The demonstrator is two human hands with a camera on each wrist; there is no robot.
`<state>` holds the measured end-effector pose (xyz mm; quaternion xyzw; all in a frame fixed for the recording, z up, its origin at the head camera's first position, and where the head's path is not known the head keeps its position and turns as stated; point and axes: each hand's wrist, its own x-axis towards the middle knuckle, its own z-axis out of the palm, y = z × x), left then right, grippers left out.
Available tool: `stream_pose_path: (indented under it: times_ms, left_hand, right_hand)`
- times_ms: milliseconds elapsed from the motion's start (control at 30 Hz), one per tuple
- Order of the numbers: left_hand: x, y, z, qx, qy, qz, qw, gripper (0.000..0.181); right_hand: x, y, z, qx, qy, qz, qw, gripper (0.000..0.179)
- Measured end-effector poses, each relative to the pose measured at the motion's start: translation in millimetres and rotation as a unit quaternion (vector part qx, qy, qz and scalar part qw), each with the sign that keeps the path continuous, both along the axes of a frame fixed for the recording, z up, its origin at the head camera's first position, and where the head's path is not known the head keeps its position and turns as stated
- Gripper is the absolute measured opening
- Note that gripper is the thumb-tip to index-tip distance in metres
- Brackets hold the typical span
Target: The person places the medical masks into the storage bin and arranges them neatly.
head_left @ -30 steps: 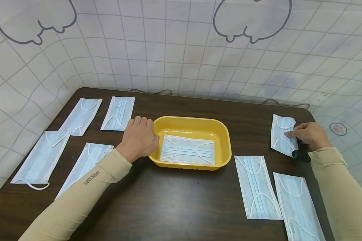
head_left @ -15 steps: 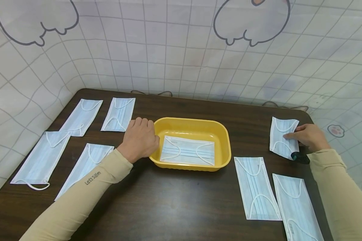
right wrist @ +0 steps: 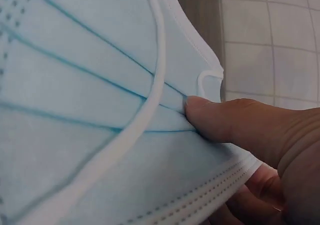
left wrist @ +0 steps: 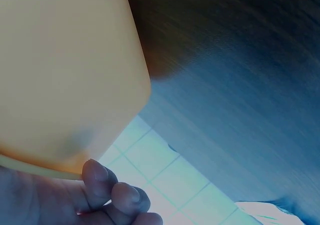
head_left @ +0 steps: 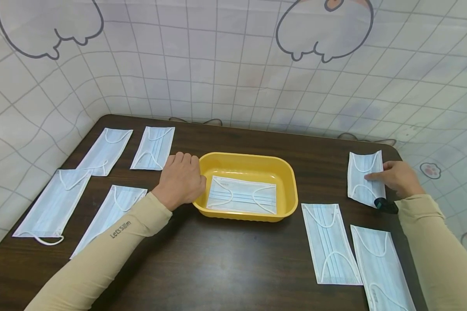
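Observation:
My left hand [head_left: 182,179] grips the left rim of a yellow plastic basin [head_left: 249,157]. In the left wrist view its curled fingers [left wrist: 127,195] show at the rim beside the basin's outer wall [left wrist: 70,75]. A light blue face mask [head_left: 241,195] with white ear loops lies flat inside the basin. At the far right, my right hand [head_left: 401,178] pinches another face mask [head_left: 363,175] by its right edge. The right wrist view shows the thumb [right wrist: 220,116] on top of that pleated mask [right wrist: 90,150], with fingers tucked underneath.
Several face masks lie on the left of the dark wooden table [head_left: 225,268], including one mask [head_left: 153,147] behind my left hand and another [head_left: 54,203] near the left edge. Two more, a pleated mask [head_left: 331,242] and its neighbour [head_left: 383,268], lie at front right. A grid-patterned cloth [head_left: 233,65] hangs behind.
The mask in my right hand has shifted and straightened slightly, its far right corner now less folded over. The left hand keeps its grip on the basin rim. The head view has tilted a little.

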<state>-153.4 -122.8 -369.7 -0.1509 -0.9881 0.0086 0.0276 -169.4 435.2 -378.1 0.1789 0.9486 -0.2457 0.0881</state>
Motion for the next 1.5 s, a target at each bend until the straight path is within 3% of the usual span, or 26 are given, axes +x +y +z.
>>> stream_pose_path:
  times_ms: [300,633,1233,1500]
  left_hand:
    - [0.2,0.4,0.0,-0.004,0.005,-0.002,1.0000,0.031]
    - [0.8,0.0,0.7,-0.005,0.010,-0.004,0.9999,0.031]
    - [0.1,-1.3,0.6,0.003,0.010,-0.003,0.9999,0.030]
    - [-0.1,-1.5,-0.1,0.009,0.006,-0.007,0.9999,0.031]
  right_hand:
    - [0.5,1,3.2,-0.039,-0.018,-0.006,0.9991,0.074]
    - [0.6,2,5.9,-0.058,0.012,0.012,0.9982,0.074]
    - [1.1,-12,29.3,-0.073,0.053,0.038,0.9952,0.079]
    - [-0.9,-22,41.6,-0.112,0.073,0.057,0.9893,0.072]
